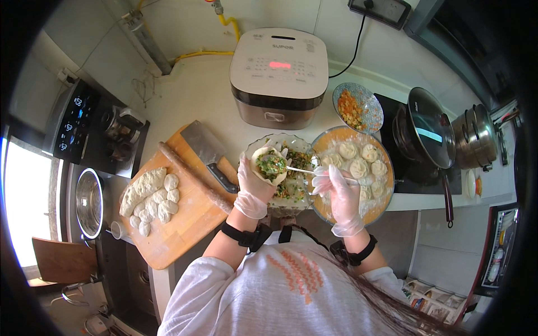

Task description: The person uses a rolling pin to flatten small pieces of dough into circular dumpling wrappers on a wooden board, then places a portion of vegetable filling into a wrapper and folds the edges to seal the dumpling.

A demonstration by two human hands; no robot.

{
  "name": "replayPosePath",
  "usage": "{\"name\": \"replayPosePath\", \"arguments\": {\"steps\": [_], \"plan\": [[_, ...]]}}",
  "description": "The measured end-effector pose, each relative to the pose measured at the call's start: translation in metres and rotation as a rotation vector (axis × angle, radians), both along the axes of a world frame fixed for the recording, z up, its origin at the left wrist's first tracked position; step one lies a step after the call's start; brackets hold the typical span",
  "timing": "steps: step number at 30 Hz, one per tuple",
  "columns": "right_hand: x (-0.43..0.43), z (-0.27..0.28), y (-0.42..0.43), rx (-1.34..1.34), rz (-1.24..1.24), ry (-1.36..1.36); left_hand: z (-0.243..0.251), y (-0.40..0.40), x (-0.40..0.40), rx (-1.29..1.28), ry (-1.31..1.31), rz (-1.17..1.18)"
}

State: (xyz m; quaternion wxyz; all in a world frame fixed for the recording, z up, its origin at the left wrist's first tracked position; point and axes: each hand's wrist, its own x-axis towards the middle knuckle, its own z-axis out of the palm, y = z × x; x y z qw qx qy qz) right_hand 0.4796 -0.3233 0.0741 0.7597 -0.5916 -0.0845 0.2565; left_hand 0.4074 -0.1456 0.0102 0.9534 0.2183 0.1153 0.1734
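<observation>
My left hand (254, 185), in a clear plastic glove, holds a round dough wrapper (277, 179) with chopped green and orange filling on it. A metal spoon (297, 169) is in my gloved right hand (338, 191), its bowl resting on that filling. Beneath and behind the wrapper stands a glass bowl (265, 139) of similar filling. To the right, partly behind my right hand, pleated buns (358, 167) sit on a floured round board (384, 201). At the left, a wooden cutting board (185, 229) bears a dough log (143, 191), dough pieces (164, 210), a rolling pin (193, 177) and a cleaver (204, 140).
A rice cooker (279, 80) stands behind the glass bowl. A patterned bowl (374, 105) of diced orange food is beside it. On the right, a lidded pan (431, 130) sits on a black cooktop (388, 109). A metal basin (89, 203) and a sink (130, 273) are at the left.
</observation>
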Motion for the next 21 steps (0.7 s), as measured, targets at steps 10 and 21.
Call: {"name": "replayPosePath", "arguments": {"steps": [10, 21], "plan": [[0.009, -0.048, -0.05, -0.376, -0.109, -0.174, 0.023, 0.013, -0.019, -0.317, -0.008, -0.023], [0.009, -0.028, -0.07, -0.535, -0.301, -1.076, 0.059, -0.017, -0.013, -0.388, 0.056, -0.167]]}}
